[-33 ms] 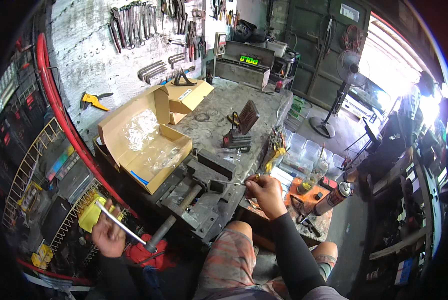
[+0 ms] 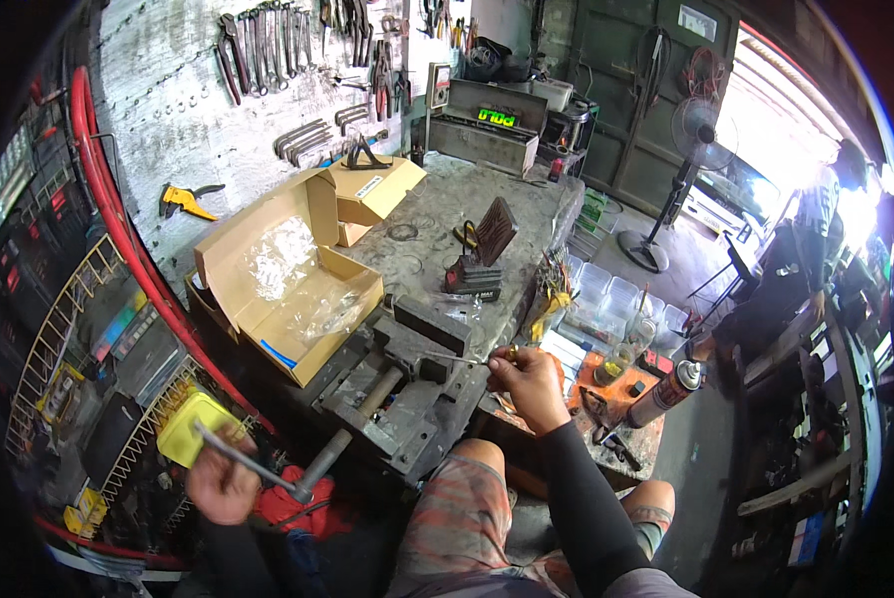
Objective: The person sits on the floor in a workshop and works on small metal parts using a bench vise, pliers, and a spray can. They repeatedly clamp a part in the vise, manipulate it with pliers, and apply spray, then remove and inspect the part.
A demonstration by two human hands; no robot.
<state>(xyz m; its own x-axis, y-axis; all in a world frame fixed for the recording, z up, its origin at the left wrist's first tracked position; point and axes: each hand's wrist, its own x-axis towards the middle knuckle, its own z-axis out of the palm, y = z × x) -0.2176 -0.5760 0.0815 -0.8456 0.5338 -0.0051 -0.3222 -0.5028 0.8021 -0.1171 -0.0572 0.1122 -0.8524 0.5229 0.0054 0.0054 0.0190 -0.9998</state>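
A grey bench vise (image 2: 407,374) is at the front edge of the workbench. My right hand (image 2: 529,389) is closed in a pinch on a thin metal rod (image 2: 457,359) with a brass-coloured piece at my fingertips. The rod's far end reaches in at the vise jaws; whether they grip it I cannot tell. At lower left, my left hand (image 2: 223,478) is against the vise handle (image 2: 253,463), a bar slanting across the screw's end. Motion smears its fingers, so their grip is unclear.
An open cardboard box (image 2: 298,299) with clear plastic bags stands left of the vise. Behind it on the bench is a black battery pack (image 2: 472,279). A spray can (image 2: 666,392) and small tools are at right. A red hose (image 2: 148,249) curves along the left.
The free end of the vise handle has swung slightly down, and my left hand has moved down with it. My right hand and the thin rod stay in place.
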